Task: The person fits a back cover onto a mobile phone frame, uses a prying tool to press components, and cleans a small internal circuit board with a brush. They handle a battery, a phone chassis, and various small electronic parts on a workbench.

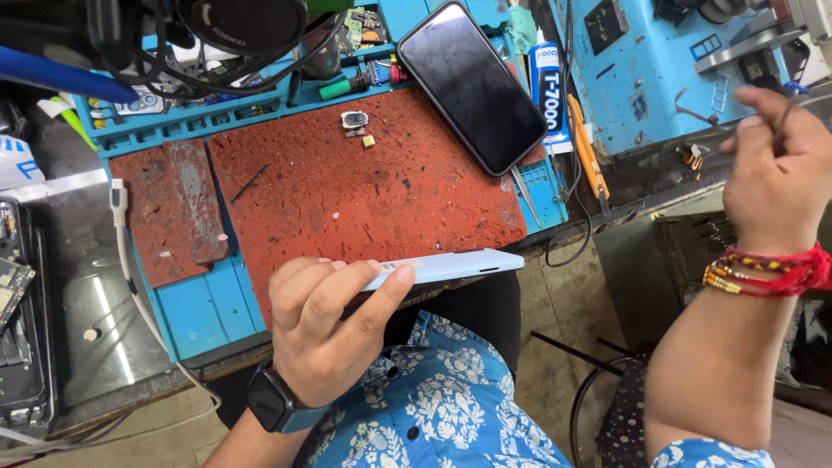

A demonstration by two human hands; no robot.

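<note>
Phone body (pixel 451 267), white, edge-on, sits clamped in our left hand (pixel 325 334) over the lap, just off the counter (pixel 104 303) edge. Right hand (pixel 776 160) is raised to the side, fingers pinched shut on a thin dark tool (pixel 784 113); tip is too small to identify. Black phone (pixel 472 82) lies screen-up across the red mat (pixel 364 199), small camera module (pixel 354 120) near it. Our judgement: keep the left grip on the frame edges and steady the wrist against the counter before the tool comes in.
</note>
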